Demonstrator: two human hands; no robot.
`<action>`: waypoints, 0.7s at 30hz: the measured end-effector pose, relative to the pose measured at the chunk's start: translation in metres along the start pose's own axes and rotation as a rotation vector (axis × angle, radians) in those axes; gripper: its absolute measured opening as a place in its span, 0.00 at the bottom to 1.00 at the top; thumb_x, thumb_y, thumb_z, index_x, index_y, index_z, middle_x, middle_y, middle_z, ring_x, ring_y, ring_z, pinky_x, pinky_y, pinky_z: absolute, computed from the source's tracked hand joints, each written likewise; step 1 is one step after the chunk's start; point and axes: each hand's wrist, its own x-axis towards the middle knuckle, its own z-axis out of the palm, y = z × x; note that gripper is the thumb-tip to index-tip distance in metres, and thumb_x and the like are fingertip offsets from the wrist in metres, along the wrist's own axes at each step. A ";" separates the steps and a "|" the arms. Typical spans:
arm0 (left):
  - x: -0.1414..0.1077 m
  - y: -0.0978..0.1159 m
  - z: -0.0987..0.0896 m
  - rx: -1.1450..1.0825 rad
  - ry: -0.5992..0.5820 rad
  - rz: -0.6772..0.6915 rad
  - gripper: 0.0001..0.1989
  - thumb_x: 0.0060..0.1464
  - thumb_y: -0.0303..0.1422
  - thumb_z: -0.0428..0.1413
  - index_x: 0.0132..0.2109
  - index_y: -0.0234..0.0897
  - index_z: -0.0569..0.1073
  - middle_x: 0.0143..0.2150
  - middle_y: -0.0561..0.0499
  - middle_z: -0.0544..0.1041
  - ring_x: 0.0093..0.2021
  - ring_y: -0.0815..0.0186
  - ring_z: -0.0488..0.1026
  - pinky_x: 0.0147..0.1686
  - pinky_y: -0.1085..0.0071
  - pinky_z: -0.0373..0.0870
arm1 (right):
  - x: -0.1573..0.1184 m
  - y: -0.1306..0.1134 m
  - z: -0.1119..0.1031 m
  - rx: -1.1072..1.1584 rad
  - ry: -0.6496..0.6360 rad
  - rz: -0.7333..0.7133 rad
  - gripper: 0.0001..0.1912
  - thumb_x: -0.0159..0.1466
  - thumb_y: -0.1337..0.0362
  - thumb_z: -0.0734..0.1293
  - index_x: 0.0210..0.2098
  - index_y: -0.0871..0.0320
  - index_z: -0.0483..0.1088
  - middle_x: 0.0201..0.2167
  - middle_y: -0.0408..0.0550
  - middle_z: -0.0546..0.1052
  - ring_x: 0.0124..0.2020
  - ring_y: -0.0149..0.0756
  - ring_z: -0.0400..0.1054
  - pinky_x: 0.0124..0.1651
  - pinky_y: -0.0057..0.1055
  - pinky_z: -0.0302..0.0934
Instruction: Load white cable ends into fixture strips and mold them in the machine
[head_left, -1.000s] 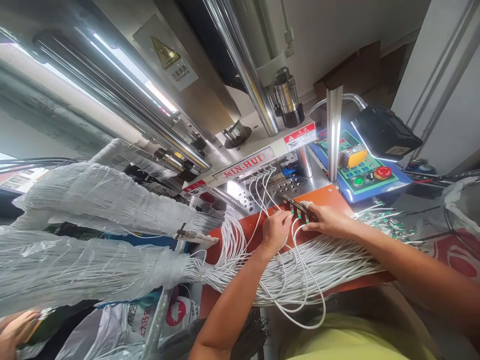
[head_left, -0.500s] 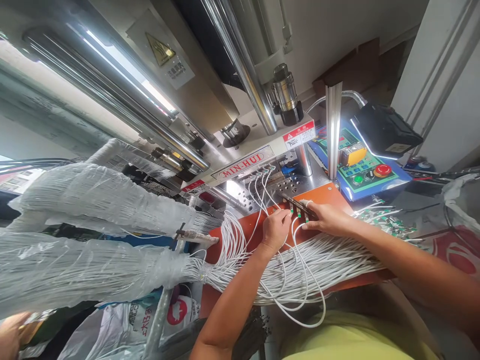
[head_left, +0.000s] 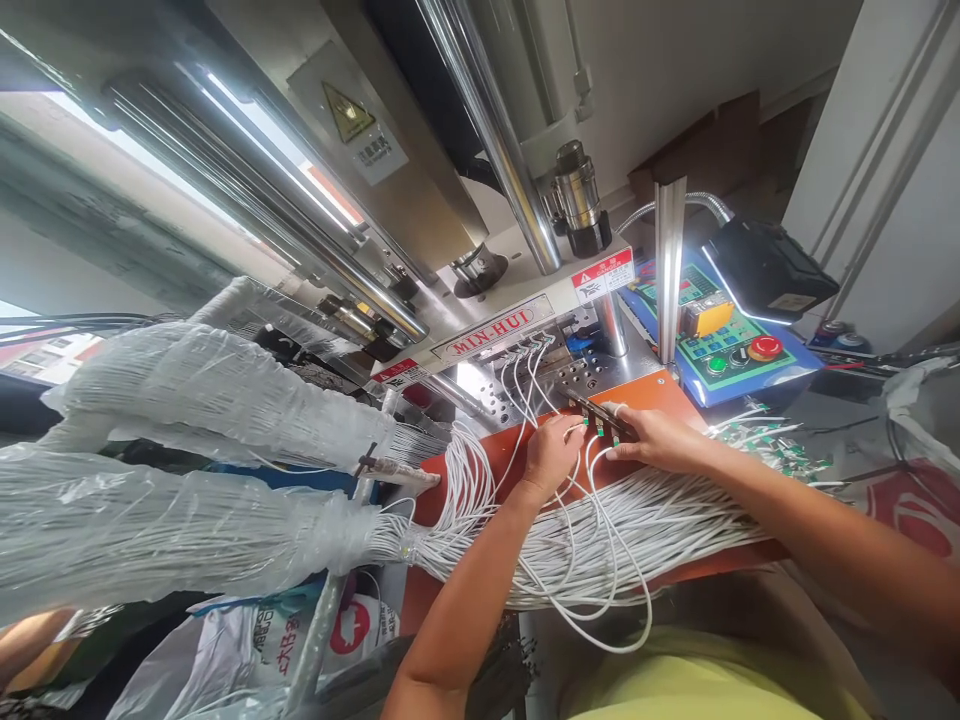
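Note:
My right hand [head_left: 651, 438] is closed on one end of a dark metal bar-shaped fixture [head_left: 596, 410], thumb on the near side. Several white cables with small green-and-metal ends stick out along its near edge. My left hand [head_left: 553, 452] pinches one white cable close to its green end [head_left: 584, 424], at the fixture's left part; the fingertips partly hide it. Below both hands lies a thick bundle of white cables [head_left: 645, 530] on an orange board [head_left: 660, 395]. A few cables loop down toward my lap.
Behind the board stands a press marked MIN-HUI [head_left: 491, 332], with several cable ends in its lower opening. At right are a blue control panel [head_left: 739, 370] with a red button and a black lamp [head_left: 776, 265]. Plastic-wrapped cable bundles [head_left: 172, 525] hang over a rack at left.
The view has shifted slightly. My left fingers have moved a little on the cable at the fixture, while my right hand keeps its hold on the bar.

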 end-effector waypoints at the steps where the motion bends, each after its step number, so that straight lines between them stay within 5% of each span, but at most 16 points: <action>1: 0.001 -0.001 -0.003 -0.081 -0.009 -0.025 0.12 0.58 0.32 0.55 0.48 0.41 0.78 0.46 0.48 0.79 0.46 0.62 0.75 0.50 0.65 0.69 | 0.000 -0.001 -0.001 0.016 -0.005 0.002 0.22 0.57 0.46 0.67 0.43 0.54 0.67 0.32 0.46 0.75 0.32 0.40 0.68 0.33 0.32 0.59; 4: 0.004 -0.007 -0.013 -0.406 0.012 -0.180 0.17 0.59 0.34 0.53 0.54 0.39 0.74 0.45 0.46 0.79 0.43 0.65 0.76 0.47 0.67 0.71 | -0.002 -0.004 -0.003 0.061 -0.007 0.000 0.25 0.57 0.48 0.68 0.49 0.52 0.67 0.33 0.46 0.76 0.34 0.41 0.69 0.37 0.33 0.61; 9: 0.012 -0.024 -0.022 -0.745 0.177 -0.370 0.22 0.56 0.30 0.54 0.58 0.34 0.66 0.35 0.49 0.79 0.24 0.74 0.69 0.25 0.78 0.66 | -0.002 -0.005 -0.003 0.132 0.005 -0.019 0.32 0.56 0.49 0.69 0.58 0.49 0.64 0.40 0.47 0.77 0.40 0.44 0.70 0.43 0.35 0.62; 14: 0.013 -0.022 -0.021 -0.525 0.236 -0.253 0.18 0.60 0.32 0.51 0.56 0.39 0.59 0.36 0.51 0.80 0.20 0.74 0.68 0.19 0.79 0.60 | -0.001 -0.003 -0.002 0.132 -0.001 -0.012 0.33 0.55 0.48 0.70 0.58 0.49 0.64 0.40 0.48 0.77 0.40 0.45 0.70 0.43 0.37 0.63; 21: 0.008 -0.014 -0.021 -0.180 0.186 -0.075 0.07 0.59 0.33 0.53 0.41 0.38 0.75 0.29 0.53 0.79 0.28 0.69 0.75 0.30 0.75 0.70 | -0.002 -0.004 -0.003 0.154 -0.007 -0.011 0.31 0.56 0.49 0.69 0.56 0.50 0.65 0.38 0.46 0.78 0.38 0.44 0.70 0.42 0.35 0.63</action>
